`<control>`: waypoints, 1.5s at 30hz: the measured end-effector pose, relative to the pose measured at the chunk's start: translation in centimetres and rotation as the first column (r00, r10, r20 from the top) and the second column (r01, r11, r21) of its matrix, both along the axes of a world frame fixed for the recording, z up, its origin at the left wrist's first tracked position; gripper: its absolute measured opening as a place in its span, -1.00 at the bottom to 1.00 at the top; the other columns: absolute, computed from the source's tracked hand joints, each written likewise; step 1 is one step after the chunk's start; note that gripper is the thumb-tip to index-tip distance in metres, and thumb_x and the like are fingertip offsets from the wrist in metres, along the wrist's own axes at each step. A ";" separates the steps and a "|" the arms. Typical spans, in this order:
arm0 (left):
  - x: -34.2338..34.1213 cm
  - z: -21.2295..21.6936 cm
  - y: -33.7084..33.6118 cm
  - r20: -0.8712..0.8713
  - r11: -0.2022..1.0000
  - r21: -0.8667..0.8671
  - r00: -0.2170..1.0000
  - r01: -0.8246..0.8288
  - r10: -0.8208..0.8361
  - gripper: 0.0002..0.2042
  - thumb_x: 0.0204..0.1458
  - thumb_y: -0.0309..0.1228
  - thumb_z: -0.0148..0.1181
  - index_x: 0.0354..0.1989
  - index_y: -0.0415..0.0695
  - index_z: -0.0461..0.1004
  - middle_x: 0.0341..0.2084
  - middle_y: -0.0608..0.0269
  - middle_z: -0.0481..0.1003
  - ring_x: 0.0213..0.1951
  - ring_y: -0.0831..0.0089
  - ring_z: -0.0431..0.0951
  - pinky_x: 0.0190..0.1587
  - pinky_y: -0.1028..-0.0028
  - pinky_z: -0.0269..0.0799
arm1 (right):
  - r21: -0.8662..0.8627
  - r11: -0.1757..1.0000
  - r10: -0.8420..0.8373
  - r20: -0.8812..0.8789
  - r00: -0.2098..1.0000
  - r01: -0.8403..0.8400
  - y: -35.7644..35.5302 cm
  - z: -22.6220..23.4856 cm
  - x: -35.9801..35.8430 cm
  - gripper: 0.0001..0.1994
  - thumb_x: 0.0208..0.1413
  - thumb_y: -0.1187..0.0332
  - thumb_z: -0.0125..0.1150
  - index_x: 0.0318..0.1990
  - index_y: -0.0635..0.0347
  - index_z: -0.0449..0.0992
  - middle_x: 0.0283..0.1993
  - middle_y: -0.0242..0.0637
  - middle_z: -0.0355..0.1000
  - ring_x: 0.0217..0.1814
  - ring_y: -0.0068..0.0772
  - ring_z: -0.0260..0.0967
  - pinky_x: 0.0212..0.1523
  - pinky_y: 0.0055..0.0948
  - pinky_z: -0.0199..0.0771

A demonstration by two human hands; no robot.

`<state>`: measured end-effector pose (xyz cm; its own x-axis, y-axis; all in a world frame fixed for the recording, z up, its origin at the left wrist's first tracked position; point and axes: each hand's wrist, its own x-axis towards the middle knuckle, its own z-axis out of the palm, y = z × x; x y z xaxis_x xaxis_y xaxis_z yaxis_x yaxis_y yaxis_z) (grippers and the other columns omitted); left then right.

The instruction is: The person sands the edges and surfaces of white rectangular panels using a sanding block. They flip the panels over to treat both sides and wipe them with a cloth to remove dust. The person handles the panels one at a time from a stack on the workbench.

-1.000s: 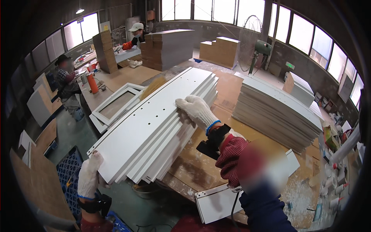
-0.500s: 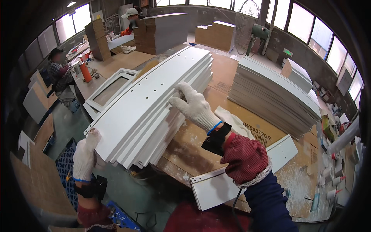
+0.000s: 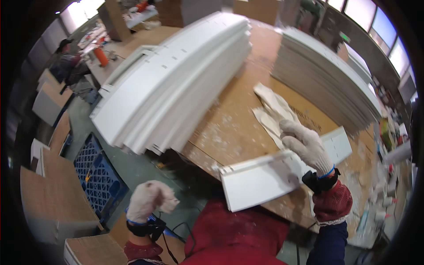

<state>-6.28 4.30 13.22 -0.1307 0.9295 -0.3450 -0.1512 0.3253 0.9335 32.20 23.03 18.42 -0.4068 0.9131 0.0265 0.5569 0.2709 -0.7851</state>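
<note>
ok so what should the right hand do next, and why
Probably ease the white knitted-gloved right hand onto the crumpled cream cloth and grasp it: its fingers point toward the cloth and overlap it in this view, though contact can't be told. The cloth lies loose on the brown cardboard sheet, so it seems easy to pick up.

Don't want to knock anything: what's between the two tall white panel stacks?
A cream cloth lies on brown cardboard between the left stack and right stack; the head view shows it.
</note>
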 end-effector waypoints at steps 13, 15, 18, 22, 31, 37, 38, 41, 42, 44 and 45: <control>12.5 -7.4 4.5 -0.068 0.936 -0.308 0.977 0.173 -0.203 -0.61 0.03 -0.25 0.15 -0.09 -0.34 0.40 -0.38 0.22 0.49 -0.47 0.53 0.52 -0.47 0.56 0.50 | -0.241 0.615 -0.786 -0.109 0.609 0.751 -18.7 -6.6 17.1 -0.70 0.14 0.41 0.11 0.00 0.37 0.47 -0.25 -0.35 0.46 -0.21 -0.53 0.35 -0.15 -0.50 0.38; 13.1 -6.8 4.8 -0.163 0.961 -0.257 0.975 0.107 -0.152 -0.63 0.03 -0.29 0.14 -0.09 -0.32 0.40 -0.36 0.25 0.47 -0.43 0.57 0.48 -0.43 0.56 0.47 | -0.288 0.581 -0.810 -0.114 0.575 0.761 -19.8 -7.0 16.9 -0.70 0.15 0.40 0.11 0.01 0.35 0.47 -0.25 -0.35 0.47 -0.21 -0.54 0.35 -0.15 -0.48 0.39; 13.2 -7.9 4.7 -0.237 0.985 -0.165 0.967 0.058 -0.097 -0.66 0.02 -0.33 0.13 -0.08 -0.29 0.39 -0.34 0.29 0.45 -0.38 0.60 0.44 -0.38 0.58 0.42 | -0.194 0.644 -0.748 0.047 0.663 0.740 -19.8 -7.2 15.0 -0.70 0.12 0.36 0.14 -0.01 0.26 0.47 -0.28 -0.20 0.47 -0.26 -0.37 0.41 -0.15 -0.42 0.41; 14.9 -5.9 4.9 -0.286 0.981 -0.187 0.952 0.058 -0.111 -0.66 0.01 -0.37 0.13 -0.06 -0.27 0.39 -0.34 0.32 0.44 -0.36 0.62 0.41 -0.37 0.59 0.38 | -0.047 0.838 -0.531 0.159 0.832 0.544 -17.7 -7.8 13.3 -0.68 0.12 0.30 0.15 0.01 0.20 0.44 -0.23 -0.08 0.45 -0.16 -0.08 0.43 -0.13 -0.28 0.44; 15.2 -6.6 4.3 -0.280 0.991 0.027 0.951 -0.133 0.135 -0.57 -0.06 -0.50 0.21 0.05 -0.29 0.36 -0.36 0.35 0.44 -0.39 0.68 0.40 -0.35 0.62 0.37 | 0.331 0.941 -0.066 0.373 0.925 -0.066 -1.6 -2.3 5.6 -0.39 0.10 0.23 0.21 0.30 0.13 0.19 0.19 0.06 0.29 0.13 0.07 0.36 0.09 -0.24 0.44; 14.8 -2.7 5.5 -0.403 0.962 -0.167 0.876 0.216 -0.267 -0.31 -0.16 -0.38 0.34 0.22 -0.23 0.23 -0.47 0.36 0.39 -0.44 0.64 0.35 -0.32 0.61 0.37 | 0.172 0.947 0.077 0.696 0.714 -0.270 9.1 -6.4 3.6 -0.32 -0.20 0.27 0.38 0.16 0.07 0.26 0.17 -0.10 0.22 0.13 0.06 0.27 0.04 -0.11 0.42; 14.5 -3.2 5.0 -0.389 0.968 -0.139 0.888 0.207 -0.246 -0.26 -0.16 -0.37 0.35 0.26 -0.22 0.18 -0.42 0.32 0.40 -0.40 0.61 0.39 -0.27 0.58 0.40 | 0.104 0.933 0.164 0.731 0.662 -0.345 10.4 -7.7 3.7 -0.44 -0.18 0.27 0.35 0.06 -0.01 0.33 0.13 -0.17 0.28 0.07 0.01 0.33 0.01 -0.09 0.43; 13.6 -4.8 3.5 -0.356 0.978 -0.058 0.911 0.200 -0.207 -0.09 -0.17 -0.30 0.40 0.37 -0.21 0.00 -0.17 0.12 0.37 -0.20 0.43 0.46 -0.08 0.45 0.45 | -0.182 0.955 0.298 0.576 0.761 -0.235 13.0 -9.0 3.2 -0.58 -0.10 0.32 0.33 -0.02 0.09 0.41 -0.06 -0.13 0.42 -0.01 0.01 0.38 -0.03 -0.13 0.40; 13.3 -5.0 3.2 -0.355 0.977 -0.038 0.911 0.208 -0.208 -0.02 -0.17 -0.26 0.43 0.40 -0.22 -0.08 -0.02 0.00 0.33 -0.07 0.31 0.46 0.02 0.39 0.44 | -0.219 0.949 0.313 0.578 0.754 -0.226 12.9 -8.7 2.6 -0.61 -0.08 0.32 0.32 -0.04 0.12 0.44 -0.11 -0.13 0.46 -0.04 -0.01 0.40 -0.04 -0.16 0.40; 13.3 -4.4 2.9 -0.585 0.972 0.062 0.797 0.228 -0.149 0.01 -0.18 -0.22 0.45 0.40 -0.26 -0.10 0.06 -0.09 0.27 0.03 0.23 0.40 0.10 0.34 0.38 | -0.090 0.949 0.264 0.751 0.606 -0.302 12.0 -7.5 2.6 -0.67 -0.04 0.31 0.30 -0.08 0.13 0.47 -0.20 -0.22 0.50 -0.12 -0.11 0.46 -0.09 -0.25 0.43; 12.9 -5.2 3.0 -0.616 0.954 0.114 0.774 0.276 -0.150 0.09 -0.23 -0.16 0.49 0.38 -0.36 -0.12 0.21 -0.23 0.13 0.23 0.01 0.22 0.25 0.24 0.22 | 0.109 0.969 0.063 0.756 0.652 -0.220 11.4 -7.6 3.0 -0.68 -0.01 0.38 0.29 -0.07 0.20 0.46 -0.19 -0.23 0.49 -0.10 -0.23 0.46 -0.11 -0.39 0.45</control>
